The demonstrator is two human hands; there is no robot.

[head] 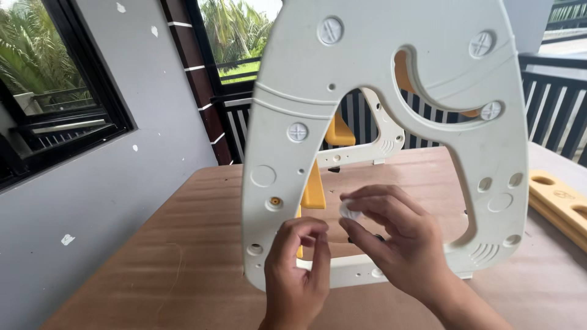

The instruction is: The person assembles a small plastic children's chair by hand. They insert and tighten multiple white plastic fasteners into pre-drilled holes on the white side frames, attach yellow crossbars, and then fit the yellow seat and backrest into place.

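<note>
A: Starting at the left, the left hand [298,269] pinches its thumb and fingers together in front of the lower edge of the white plastic panel [287,110]. The grip is clenched, but I cannot tell whether anything sits inside it.

B: And the panel stands upright on the brown wooden surface [183,244] with neither hand steadying it. A nudge could tip it, I judge.

A: It is smooth moulded plastic, arched, with curved cut-outs and round cross-slotted caps. Yellow plastic pieces [313,189] show through the middle opening.

B: The right hand [397,238] grasps a small round white cap [350,209] at its fingertips, just before the opening. It looks slick and small; a loose pinch could drop it and let it roll off.

A: Far right, a pale wooden board [559,205] with oval holes lies flat.
</note>
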